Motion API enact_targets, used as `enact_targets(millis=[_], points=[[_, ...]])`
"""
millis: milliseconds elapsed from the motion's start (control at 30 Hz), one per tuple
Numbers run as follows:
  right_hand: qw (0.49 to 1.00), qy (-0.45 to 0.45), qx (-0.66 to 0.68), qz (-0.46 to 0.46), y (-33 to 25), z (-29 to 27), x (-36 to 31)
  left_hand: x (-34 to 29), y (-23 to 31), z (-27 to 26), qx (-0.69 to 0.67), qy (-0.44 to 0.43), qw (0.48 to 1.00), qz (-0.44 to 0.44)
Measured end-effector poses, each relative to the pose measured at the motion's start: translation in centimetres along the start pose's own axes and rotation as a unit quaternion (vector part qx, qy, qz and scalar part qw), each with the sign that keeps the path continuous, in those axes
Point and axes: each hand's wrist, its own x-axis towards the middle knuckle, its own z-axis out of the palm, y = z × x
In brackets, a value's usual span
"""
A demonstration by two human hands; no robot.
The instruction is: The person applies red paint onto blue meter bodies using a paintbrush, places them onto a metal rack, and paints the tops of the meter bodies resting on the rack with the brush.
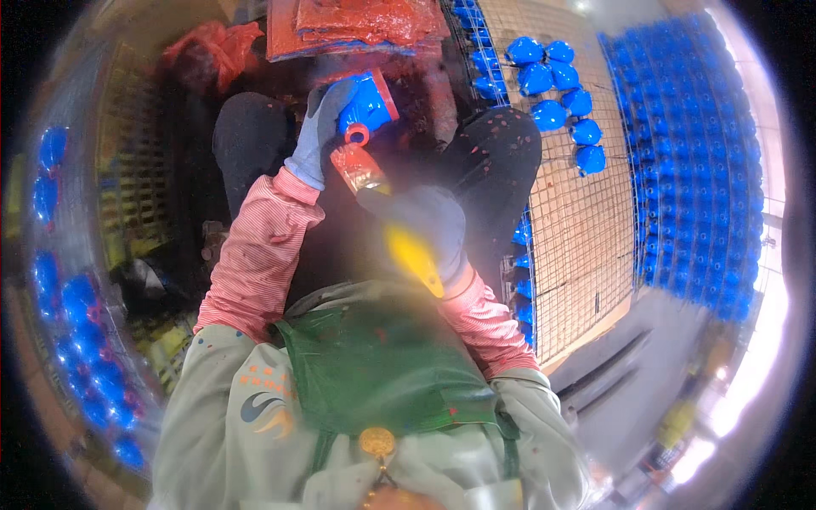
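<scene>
My left hand, in a grey-blue glove, grips a glossy blue vessel tilted on its side. A wide red band runs around the vessel's rim, and a small red ring surrounds an opening at its near end. In my right hand, also gloved, is a paintbrush with a yellow handle. The brush's bristles are coated red and lie just below the red ring; whether they touch it I cannot tell. The right hand is slightly blurred.
Ahead of my knees lies a red-coated board, with crumpled red plastic to its left. On the right, several blue vessels rest on a wire mesh rack, beside dense rows of blue vessels. Further blue vessels line the far left.
</scene>
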Motion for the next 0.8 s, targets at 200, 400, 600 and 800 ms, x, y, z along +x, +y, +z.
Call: enact_targets(millis=[200, 400, 600, 800], points=[[0.998, -0.051, 0.017, 0.037, -0.1, 0.0, 0.4, 0.3, 1.8, 1.1, -0.214, 0.057, 0.961, -0.165], [0.996, -0.024, 0.077, 0.025, -0.3, 0.2, 1.0, 0.7, 2.3, 0.8, -0.376, 0.085, 0.888, -0.253], [0.999, -0.028, 0.025, 0.003, 0.6, -0.8, -1.1, 0.6, 0.5, 0.3, -0.009, 0.05, 0.994, -0.099], [0.994, 0.059, 0.048, 0.073, 1.5, -0.9, -3.0, 1.6, 8.0, -3.6, 0.091, 0.144, 0.984, 0.047]])
